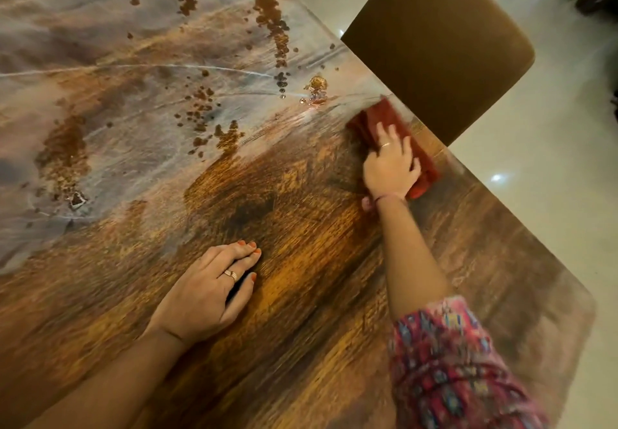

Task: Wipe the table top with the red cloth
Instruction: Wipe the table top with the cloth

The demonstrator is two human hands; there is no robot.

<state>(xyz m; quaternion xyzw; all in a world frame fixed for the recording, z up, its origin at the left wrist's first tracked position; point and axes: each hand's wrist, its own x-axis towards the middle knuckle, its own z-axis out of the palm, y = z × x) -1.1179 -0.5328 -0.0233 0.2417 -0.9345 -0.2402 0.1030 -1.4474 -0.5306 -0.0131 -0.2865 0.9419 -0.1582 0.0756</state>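
Note:
The wooden table top (301, 278) fills most of the view, dark brown grain near me and glossy with pale reflections farther away. My right hand (391, 164) lies flat on the red cloth (374, 119), pressing it against the table close to the right edge. Part of the cloth is hidden under my palm. Droplets and wet smears (277, 30) spread over the far half of the table, to the left of the cloth. My left hand (210, 291) rests palm down on the table near me, fingers together, holding nothing.
A brown upholstered chair (441, 44) stands against the table's right edge, just beyond the cloth. Pale glossy floor tiles (541, 177) lie to the right. The table's rounded corner (582, 308) is at the lower right.

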